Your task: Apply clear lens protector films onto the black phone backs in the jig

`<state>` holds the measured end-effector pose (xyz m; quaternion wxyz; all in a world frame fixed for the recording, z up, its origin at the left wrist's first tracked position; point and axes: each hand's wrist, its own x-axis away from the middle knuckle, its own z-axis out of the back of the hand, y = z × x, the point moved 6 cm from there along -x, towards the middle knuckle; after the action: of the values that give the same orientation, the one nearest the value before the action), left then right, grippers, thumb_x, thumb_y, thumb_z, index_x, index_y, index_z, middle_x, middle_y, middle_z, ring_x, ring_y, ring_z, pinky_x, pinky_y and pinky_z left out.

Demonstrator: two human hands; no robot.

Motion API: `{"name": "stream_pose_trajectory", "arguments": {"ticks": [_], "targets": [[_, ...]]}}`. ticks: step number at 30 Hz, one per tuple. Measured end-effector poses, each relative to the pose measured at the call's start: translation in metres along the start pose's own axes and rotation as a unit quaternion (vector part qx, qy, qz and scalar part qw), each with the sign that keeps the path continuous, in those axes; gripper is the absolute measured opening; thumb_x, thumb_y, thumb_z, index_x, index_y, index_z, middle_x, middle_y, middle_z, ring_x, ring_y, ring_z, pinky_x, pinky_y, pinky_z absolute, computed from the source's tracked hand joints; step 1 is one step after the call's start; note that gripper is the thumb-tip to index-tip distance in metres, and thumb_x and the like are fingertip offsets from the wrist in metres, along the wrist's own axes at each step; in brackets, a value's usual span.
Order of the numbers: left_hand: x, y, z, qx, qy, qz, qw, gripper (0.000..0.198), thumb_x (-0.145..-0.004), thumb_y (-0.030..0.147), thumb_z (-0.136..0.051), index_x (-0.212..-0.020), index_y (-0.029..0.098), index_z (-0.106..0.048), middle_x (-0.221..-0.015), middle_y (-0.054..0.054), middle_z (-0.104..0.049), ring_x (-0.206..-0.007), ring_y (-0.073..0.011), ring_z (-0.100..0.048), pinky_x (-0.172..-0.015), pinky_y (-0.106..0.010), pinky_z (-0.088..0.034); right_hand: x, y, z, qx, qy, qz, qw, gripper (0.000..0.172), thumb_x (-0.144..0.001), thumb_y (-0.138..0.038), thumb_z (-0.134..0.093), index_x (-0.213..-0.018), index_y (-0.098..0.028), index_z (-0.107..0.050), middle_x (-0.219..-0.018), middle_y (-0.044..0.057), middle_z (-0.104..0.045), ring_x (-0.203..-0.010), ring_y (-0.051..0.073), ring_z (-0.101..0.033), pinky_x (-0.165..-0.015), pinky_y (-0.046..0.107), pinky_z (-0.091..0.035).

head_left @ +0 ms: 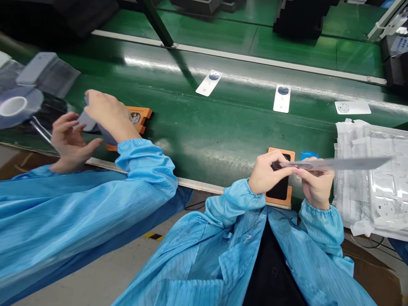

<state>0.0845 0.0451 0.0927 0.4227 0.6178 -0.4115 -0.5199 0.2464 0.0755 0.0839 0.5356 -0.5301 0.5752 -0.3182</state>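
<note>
In front of my body I hold a thin pale-grey flat panel (353, 163), seen nearly edge-on and sticking out to the right. My left hand (266, 172) is closed, its thumb and fingers pinching the panel's left end, where a dark round part partly shows. My right hand (317, 182) also grips the panel, thumb at the near edge and fingers behind. Below my hands an orange fixture (289, 199) with a black recessed middle lies at the bench's near edge; my left hand partly covers it. A small blue object (308, 154) shows just behind my right hand.
Three white panels (282, 105) with round marks lie along the far side of the green bench (204, 140). Plastic trays (379, 178) are stacked at right. At left, a co-worker's hands (105, 108) handle a grey sheet beside another orange fixture (143, 114) and a tape roll (19, 106).
</note>
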Motion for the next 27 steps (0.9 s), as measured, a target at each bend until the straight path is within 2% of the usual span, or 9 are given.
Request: {"name": "stream_pose_trajectory", "arguments": {"ticks": [2,3,7,11,15,19,22,25,27], "targets": [[-0.003,-0.024,0.004,0.060,-0.057,0.105,0.991,0.052,-0.074,0.058,-0.093,-0.071,0.015,-0.065,-0.071,0.000,-0.063,-0.067,-0.0118,-0.059,-0.065,-0.027,-0.047,0.005,-0.012,0.003,0.085,0.051,0.017,0.995,0.023,-0.073,-0.019,-0.096,-0.085,-0.024,-0.077,-0.081,-0.003,-0.075,-0.075,0.016,-0.070,-0.072,0.031,-0.057],[-0.003,-0.033,0.004,0.092,-0.080,0.129,0.984,0.056,-0.069,0.063,-0.094,-0.071,0.015,-0.064,-0.073,-0.001,-0.065,-0.069,-0.0136,-0.062,-0.067,-0.029,-0.049,0.007,-0.019,-0.001,0.112,0.044,0.037,0.992,0.023,-0.074,-0.017,-0.095,-0.087,-0.024,-0.078,-0.082,-0.002,-0.076,-0.076,0.017,-0.071,-0.072,0.031,-0.057],[-0.004,-0.056,0.008,0.077,-0.073,0.100,0.989,0.078,-0.065,0.092,-0.076,-0.063,0.017,-0.057,-0.072,-0.006,-0.066,-0.084,-0.0227,-0.071,-0.071,-0.037,-0.050,0.012,-0.039,-0.025,0.176,-0.063,0.130,0.974,0.021,-0.082,-0.013,-0.086,-0.097,-0.026,-0.081,-0.088,0.002,-0.080,-0.081,0.021,-0.074,-0.073,0.035,-0.059],[-0.002,-0.072,0.006,-0.054,-0.045,0.110,0.991,0.075,-0.097,0.079,-0.055,-0.065,0.011,-0.049,-0.071,-0.005,-0.058,-0.124,-0.0255,-0.069,-0.075,-0.035,-0.030,0.013,-0.045,-0.031,0.198,-0.071,0.164,0.964,0.020,-0.086,-0.011,-0.081,-0.098,-0.027,-0.081,-0.088,0.003,-0.080,-0.082,0.021,-0.075,-0.073,0.036,-0.060],[0.001,-0.078,0.007,-0.109,-0.030,0.121,0.986,0.052,-0.085,0.072,-0.076,-0.067,0.025,-0.061,-0.072,-0.004,-0.062,-0.111,-0.0249,-0.071,-0.073,-0.036,-0.049,0.015,-0.050,-0.034,0.197,-0.081,0.187,0.959,0.022,-0.087,-0.010,-0.080,-0.100,-0.027,-0.081,-0.088,0.002,-0.080,-0.080,0.020,-0.075,-0.072,0.035,-0.060],[0.002,-0.078,0.016,-0.129,-0.007,0.116,0.985,0.039,-0.077,0.060,-0.091,-0.086,0.027,-0.070,-0.080,-0.002,-0.069,-0.099,-0.0246,-0.071,-0.073,-0.039,-0.059,0.009,-0.024,-0.022,0.196,-0.059,0.099,0.974,0.008,-0.084,-0.024,-0.087,-0.088,-0.027,-0.080,-0.082,0.001,-0.079,-0.076,0.019,-0.074,-0.071,0.034,-0.060],[-0.011,-0.083,0.021,-0.072,0.000,0.126,0.989,0.051,-0.075,0.061,-0.090,-0.093,0.018,-0.068,-0.087,-0.004,-0.073,-0.087,-0.0199,-0.072,-0.074,-0.034,-0.060,-0.012,0.026,0.002,0.129,0.005,-0.058,0.990,0.031,-0.069,-0.038,-0.098,-0.077,-0.023,-0.072,-0.074,-0.001,-0.074,-0.064,0.016,-0.068,-0.060,0.028,-0.057],[-0.040,-0.100,0.027,0.024,0.015,0.149,0.988,0.054,-0.072,0.053,-0.093,-0.098,0.015,-0.064,-0.095,-0.005,-0.074,-0.087,-0.0157,-0.071,-0.083,-0.029,-0.058,-0.059,0.062,0.022,0.073,0.031,-0.132,0.988,0.047,-0.065,-0.050,-0.097,-0.079,-0.022,-0.062,-0.072,-0.004,-0.070,-0.054,0.011,-0.059,-0.047,0.024,-0.049],[-0.062,-0.116,0.035,0.029,0.032,0.168,0.985,0.047,-0.075,0.042,-0.092,-0.100,0.015,-0.063,-0.095,-0.005,-0.072,-0.088,-0.0138,-0.069,-0.085,-0.027,-0.057,-0.103,0.069,0.031,0.086,0.041,-0.126,0.987,0.044,-0.077,-0.054,-0.090,-0.083,-0.024,-0.059,-0.078,-0.003,-0.071,-0.059,0.010,-0.061,-0.051,0.023,-0.052]]}}
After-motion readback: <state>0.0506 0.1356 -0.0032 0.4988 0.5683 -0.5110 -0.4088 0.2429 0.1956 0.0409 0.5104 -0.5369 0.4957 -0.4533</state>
